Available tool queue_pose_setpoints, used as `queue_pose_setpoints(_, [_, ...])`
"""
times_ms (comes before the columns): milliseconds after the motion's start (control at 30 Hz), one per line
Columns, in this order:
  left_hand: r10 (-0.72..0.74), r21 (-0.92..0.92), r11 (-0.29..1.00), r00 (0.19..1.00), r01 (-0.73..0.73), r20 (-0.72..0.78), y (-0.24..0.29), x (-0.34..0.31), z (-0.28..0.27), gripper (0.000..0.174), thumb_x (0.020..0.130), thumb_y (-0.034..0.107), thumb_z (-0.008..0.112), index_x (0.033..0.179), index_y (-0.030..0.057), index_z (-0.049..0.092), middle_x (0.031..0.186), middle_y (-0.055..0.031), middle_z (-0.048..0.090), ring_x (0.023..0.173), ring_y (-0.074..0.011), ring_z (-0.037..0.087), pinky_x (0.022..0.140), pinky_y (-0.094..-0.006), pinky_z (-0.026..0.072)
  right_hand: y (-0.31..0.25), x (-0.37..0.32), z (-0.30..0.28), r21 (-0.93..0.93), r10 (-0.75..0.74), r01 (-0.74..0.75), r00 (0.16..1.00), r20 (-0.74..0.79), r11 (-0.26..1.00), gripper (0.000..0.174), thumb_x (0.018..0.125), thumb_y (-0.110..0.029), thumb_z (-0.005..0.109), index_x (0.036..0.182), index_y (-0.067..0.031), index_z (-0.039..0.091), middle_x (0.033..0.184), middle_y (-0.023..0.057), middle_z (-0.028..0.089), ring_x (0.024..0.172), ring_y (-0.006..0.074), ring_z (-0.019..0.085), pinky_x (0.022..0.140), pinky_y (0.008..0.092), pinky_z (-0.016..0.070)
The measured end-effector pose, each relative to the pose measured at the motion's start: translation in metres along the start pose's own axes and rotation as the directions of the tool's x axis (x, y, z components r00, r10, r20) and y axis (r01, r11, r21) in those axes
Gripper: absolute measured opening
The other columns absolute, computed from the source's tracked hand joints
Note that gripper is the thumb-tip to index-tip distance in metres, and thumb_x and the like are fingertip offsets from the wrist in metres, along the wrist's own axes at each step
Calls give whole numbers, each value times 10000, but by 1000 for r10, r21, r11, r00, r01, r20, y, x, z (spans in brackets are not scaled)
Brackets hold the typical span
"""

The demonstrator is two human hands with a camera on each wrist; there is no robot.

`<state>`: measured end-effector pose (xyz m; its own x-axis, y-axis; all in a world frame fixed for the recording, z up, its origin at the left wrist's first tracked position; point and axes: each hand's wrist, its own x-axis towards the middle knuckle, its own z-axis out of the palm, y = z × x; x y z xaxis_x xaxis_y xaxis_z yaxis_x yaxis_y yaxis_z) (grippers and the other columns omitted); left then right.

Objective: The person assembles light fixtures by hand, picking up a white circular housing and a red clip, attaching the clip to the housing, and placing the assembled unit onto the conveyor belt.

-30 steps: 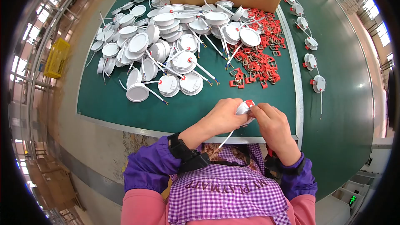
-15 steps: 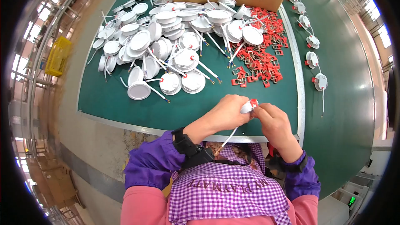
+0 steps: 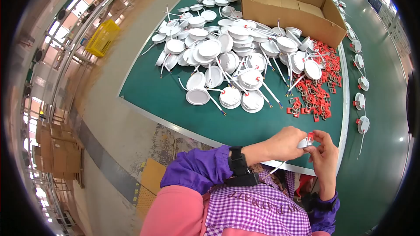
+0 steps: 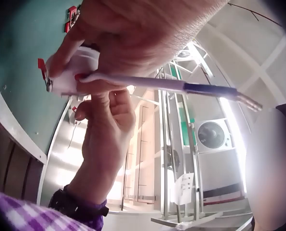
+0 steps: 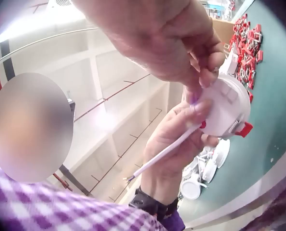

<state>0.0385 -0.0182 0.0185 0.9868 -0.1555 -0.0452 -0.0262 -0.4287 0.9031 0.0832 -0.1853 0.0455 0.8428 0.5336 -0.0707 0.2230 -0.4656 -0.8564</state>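
A round white downlight point(image 5: 225, 108) is in my left hand point(image 3: 284, 144), thumb and fingers gripping its body from the side. One red spring clip point(image 5: 244, 129) sits on the downlight's rim; in the left wrist view its red tab stands out past the left fingers. From a red grommet, the white cable point(image 4: 147, 83) runs back toward the apron, bare wire ends showing. My right hand point(image 3: 324, 155) pinches at the opposite edge of the downlight, its fingers bent. What lies directly under those right fingertips is hidden.
A heap of white downlights point(image 3: 210, 50) covers the green table point(image 3: 183, 116). Loose red clips point(image 3: 313, 96) lie to its right, before an open cardboard box point(image 3: 293, 22). Several clipped downlights point(image 3: 363, 124) line the green conveyor at right. A yellow crate point(image 3: 103, 38) stands far left.
The head view has swung left, so table and hands appear farther right and lower. My left hand keeps its hold on the downlight; the right fingers have shifted along its edge and look more spread.
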Motion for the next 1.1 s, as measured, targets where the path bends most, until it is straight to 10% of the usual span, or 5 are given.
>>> queue_pose_setpoints(233, [17,-66,998,986,-6,167,3,1,-12,381,811,357,632,940,0,618,796,-209,640,746,-341,636,660,-412,480,23,4,-34,76,75,-85,989,124,993,264,733,26,650,987,66,585,811,83,629,490,65,506,422,213,403])
queue_pose_setpoints(467, [65,548,776,825,311,-561,-27,-58,-84,224,776,243,663,701,39,608,738,-108,582,676,-284,587,578,-368,464,159,-2,-180,-58,326,-372,870,-370,926,270,806,-120,634,1024,36,604,838,91,619,623,121,580,482,228,447])
queue_pose_setpoints(600, [90,408,882,766,235,-636,-36,-78,-91,199,731,150,717,690,22,570,735,-70,561,590,-227,552,524,-315,435,134,4,-161,-613,-219,-284,758,-614,737,283,823,-78,614,1084,29,584,1018,152,605,974,272,584,796,348,484])
queue_pose_setpoints(767, [287,482,871,898,-99,-333,-45,-83,-82,141,737,81,712,720,20,586,718,-60,559,486,-157,502,453,-280,390,34,42,-35,-333,-206,135,960,-188,933,236,775,-14,613,1008,-51,627,1011,137,616,849,299,617,732,339,497])
queue_pose_setpoints(1100, [-8,454,740,682,496,-732,-79,-89,-110,504,783,203,647,1218,14,477,1145,-199,556,1002,-361,564,819,-403,467,28,88,64,-596,-326,291,944,51,748,78,807,-99,571,850,-35,557,831,136,522,764,314,575,642,417,476])
